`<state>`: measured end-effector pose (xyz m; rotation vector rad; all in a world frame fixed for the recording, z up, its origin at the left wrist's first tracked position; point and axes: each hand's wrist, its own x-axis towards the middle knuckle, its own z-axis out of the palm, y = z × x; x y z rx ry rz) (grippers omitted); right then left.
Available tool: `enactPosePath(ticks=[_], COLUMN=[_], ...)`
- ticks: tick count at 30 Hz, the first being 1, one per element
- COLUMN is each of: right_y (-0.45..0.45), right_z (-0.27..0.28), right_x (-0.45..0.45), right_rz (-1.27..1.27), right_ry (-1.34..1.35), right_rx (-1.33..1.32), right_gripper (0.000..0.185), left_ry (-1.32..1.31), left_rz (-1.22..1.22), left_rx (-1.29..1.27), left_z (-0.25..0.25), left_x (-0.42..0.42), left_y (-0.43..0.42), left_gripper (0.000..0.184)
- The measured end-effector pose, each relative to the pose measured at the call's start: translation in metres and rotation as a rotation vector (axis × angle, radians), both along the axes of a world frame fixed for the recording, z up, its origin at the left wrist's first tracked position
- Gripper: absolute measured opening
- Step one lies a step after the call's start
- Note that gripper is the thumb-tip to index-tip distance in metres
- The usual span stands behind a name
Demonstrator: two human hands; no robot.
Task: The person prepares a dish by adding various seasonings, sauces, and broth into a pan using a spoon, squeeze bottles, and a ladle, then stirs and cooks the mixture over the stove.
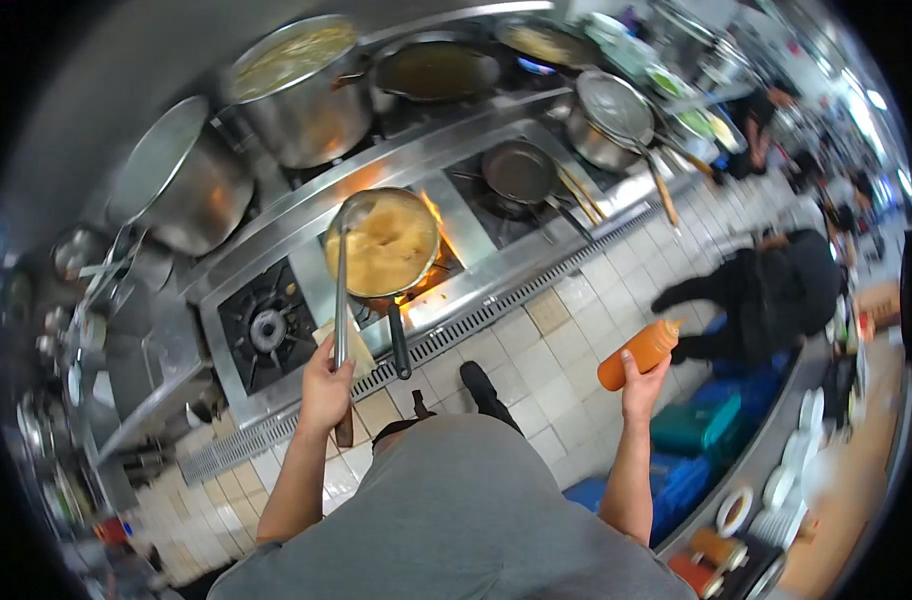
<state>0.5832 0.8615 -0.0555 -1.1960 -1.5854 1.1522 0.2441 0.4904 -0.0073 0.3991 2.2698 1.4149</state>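
Grasping a ladle (343, 285) with the left fingers (322, 364), an orange squeeze bottle (640, 354) with the right fingers (630, 368).

Orange bottle (634, 359) (tilted), long-handled ladle (343, 290)

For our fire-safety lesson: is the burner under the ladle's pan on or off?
On: orange flames show beside the pan.

No label, number or sign is legible
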Motion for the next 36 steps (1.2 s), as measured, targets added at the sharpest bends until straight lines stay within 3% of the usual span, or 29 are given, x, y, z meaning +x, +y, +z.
enactPosePath(ticks=[2,5,6,7,8,10,13,16,18,19,20,23,26,33,36], right_y=[-0.038,-0.115,-0.141,-0.171,-0.194,-0.249,-0.324,-0.403,-0.455,-0.477,-0.501,-0.566,-0.597,-0.608,-0.598], right_z=[0.002,0.018,0.018,0.062,0.049,0.067,0.102,0.138,0.143,0.156,0.163,0.133,0.121,0.042,0.037], right_x=[0.036,0.098,0.118,0.125,0.154,0.205,0.272,0.361,0.435,0.456,0.485,0.605,0.676,0.812,0.812], right_rz=[-0.219,-0.406,-0.489,-0.535,-0.649,-0.791,-1.055,-1.306,-1.561,-1.632,-1.838,-2.059,-2.315,-2.186,-2.102], right_ry=[0.102,0.093,0.065,0.027,0.031,-0.136,-0.003,0.002,-0.267,-0.232,-0.428,-0.393,-0.338,-0.367,-0.349], right_rx=[0.006,-0.050,0.033,0.033,0.054,0.145,0.212,0.327,0.388,0.462,0.354,0.577,0.488,0.371,0.075], right_gripper=[0.054,0.044,0.045,0.047,0.052,0.057,0.062,0.062,0.060,0.058,0.058,0.065,0.068,0.068,0.064], left_ry=[-0.321,-0.378,-0.371,-0.333,-0.320,-0.335,-0.373,-0.395,-0.374,-0.364,-0.352,-0.310,-0.251,-0.145,-0.116], left_rz=[0.011,-0.044,-0.014,0.013,-0.002,0.010,-0.012,-0.066,-0.082,-0.091,-0.100,-0.103,-0.103,-0.094,-0.091], left_rx=[0.120,0.234,0.187,0.213,0.236,0.226,0.209,0.169,0.163,0.164,0.168,0.177,0.188,0.209,0.213], left_z=[0.007,-0.049,-0.049,-0.073,-0.063,-0.104,-0.082,-0.085,-0.085,-0.085,-0.085,-0.087,-0.085,-0.079,-0.075], left_x=[0.009,0.014,0.022,0.020,0.034,0.005,0.008,-0.007,-0.005,-0.001,0.004,0.015,0.036,0.094,0.108], left_y=[-0.002,-0.019,-0.018,-0.019,-0.019,-0.026,-0.028,-0.032,-0.032,-0.028,-0.024,-0.012,0.002,0.032,0.039], left_gripper=[0.053,0.055,0.056,0.054,0.053,0.051,0.023,0.022,0.022,0.022,0.022,0.022,0.022,0.023,0.024])
